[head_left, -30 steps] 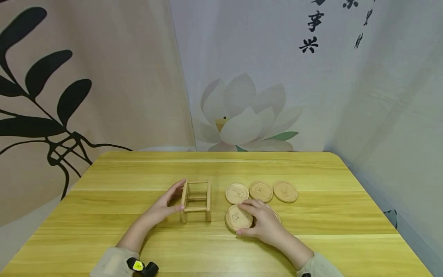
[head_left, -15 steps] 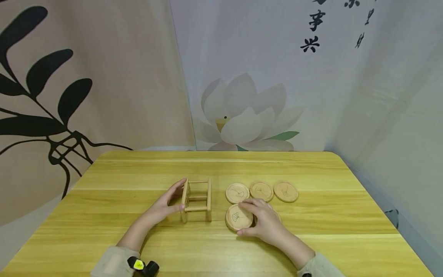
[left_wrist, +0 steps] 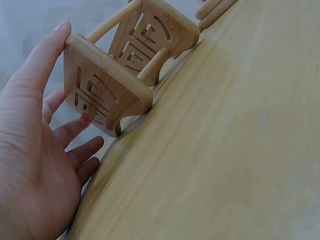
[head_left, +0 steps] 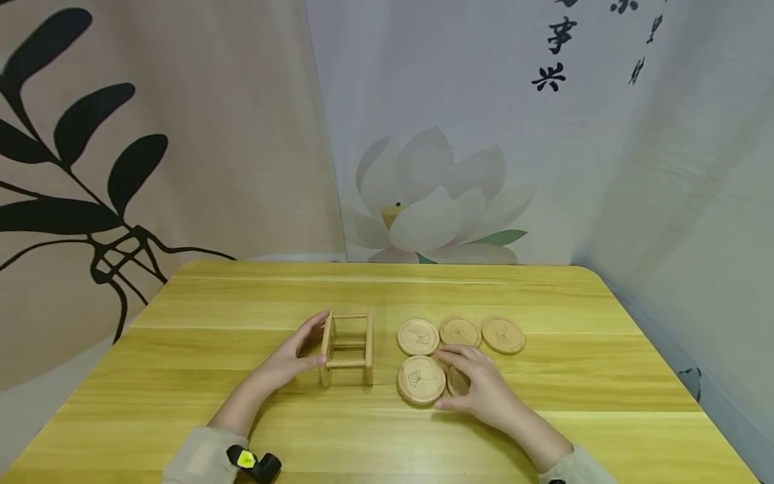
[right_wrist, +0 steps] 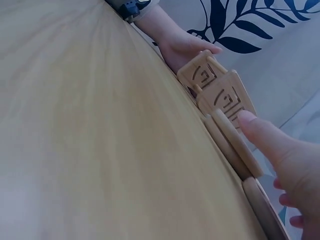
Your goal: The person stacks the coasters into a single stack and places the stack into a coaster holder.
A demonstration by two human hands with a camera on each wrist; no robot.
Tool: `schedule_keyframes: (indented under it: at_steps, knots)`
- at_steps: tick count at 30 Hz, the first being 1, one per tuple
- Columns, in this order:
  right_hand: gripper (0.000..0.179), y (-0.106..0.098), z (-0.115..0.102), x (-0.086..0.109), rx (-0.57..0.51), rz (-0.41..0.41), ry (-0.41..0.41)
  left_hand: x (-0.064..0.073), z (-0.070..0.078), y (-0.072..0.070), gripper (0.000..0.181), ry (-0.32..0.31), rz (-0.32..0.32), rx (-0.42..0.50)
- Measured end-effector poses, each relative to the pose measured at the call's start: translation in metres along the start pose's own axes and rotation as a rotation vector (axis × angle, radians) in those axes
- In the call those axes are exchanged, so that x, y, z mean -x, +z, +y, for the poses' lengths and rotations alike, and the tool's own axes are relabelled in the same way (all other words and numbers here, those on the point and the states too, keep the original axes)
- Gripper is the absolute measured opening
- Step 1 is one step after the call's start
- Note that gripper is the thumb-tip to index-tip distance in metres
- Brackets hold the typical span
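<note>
The left hand grips the left end of the wooden rack, standing on the worktop. Right of the rack lie three coasters level with its far half; level with its near end, a coaster stack and a partly covered coaster. The right hand is there too, thumb and fingers apart.

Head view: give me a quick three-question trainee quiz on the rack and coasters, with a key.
1. Multiple choice: in this view, where is the rack relative to the coasters? A) left B) right C) behind
2. Count: how many coasters form the back row?
3. True or false: no hand touches the rack.

Key: 1. A. 2. Three. 3. False; the left hand holds it.
</note>
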State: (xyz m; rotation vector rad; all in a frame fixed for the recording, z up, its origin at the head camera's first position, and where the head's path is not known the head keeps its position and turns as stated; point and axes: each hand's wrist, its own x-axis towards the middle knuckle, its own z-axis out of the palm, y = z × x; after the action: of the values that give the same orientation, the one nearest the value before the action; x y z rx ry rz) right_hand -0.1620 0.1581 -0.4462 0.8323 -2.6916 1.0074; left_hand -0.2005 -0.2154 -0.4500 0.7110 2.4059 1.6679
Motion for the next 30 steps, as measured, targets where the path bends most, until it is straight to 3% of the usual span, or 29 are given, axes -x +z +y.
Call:
schedule_keyframes:
  at_steps: [6,15,30]
  knots:
    - [0.084,-0.007,0.009,0.007,-0.005,0.006,0.018,-0.001,0.003,0.001,0.072,-0.001,0.002,-0.005]
    - [0.085,-0.019,0.02,0.018,-0.015,0.004,0.069,0.003,0.03,0.003,0.073,-0.013,-0.006,-0.001]
    - [0.087,-0.029,0.036,0.034,-0.039,-0.014,0.121,0.004,0.035,0.004,0.072,-0.017,-0.006,0.021]
